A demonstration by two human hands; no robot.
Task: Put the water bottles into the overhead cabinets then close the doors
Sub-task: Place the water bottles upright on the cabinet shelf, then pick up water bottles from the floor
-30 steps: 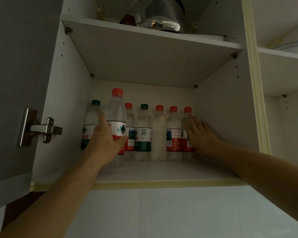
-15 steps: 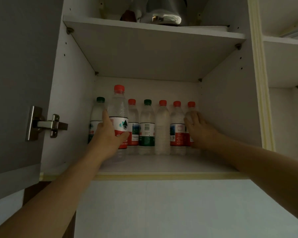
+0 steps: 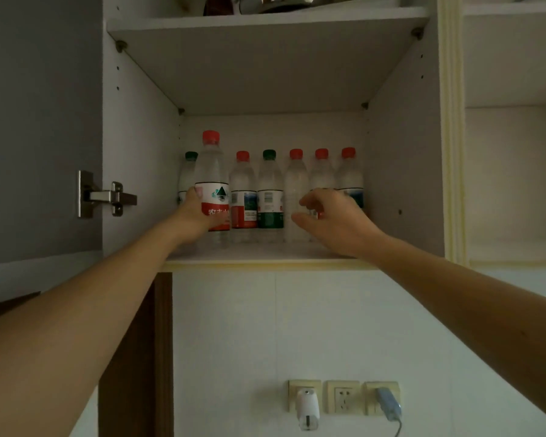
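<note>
Left hand (image 3: 192, 219) grips ribbed clear plastic bottle (image 3: 212, 184); right hand (image 3: 334, 220) seemingly empty.

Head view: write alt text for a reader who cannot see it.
A person's left hand grips a red-capped water bottle at the front left of an open overhead cabinet shelf; their right hand hovers before the back row of six bottles.
</note>
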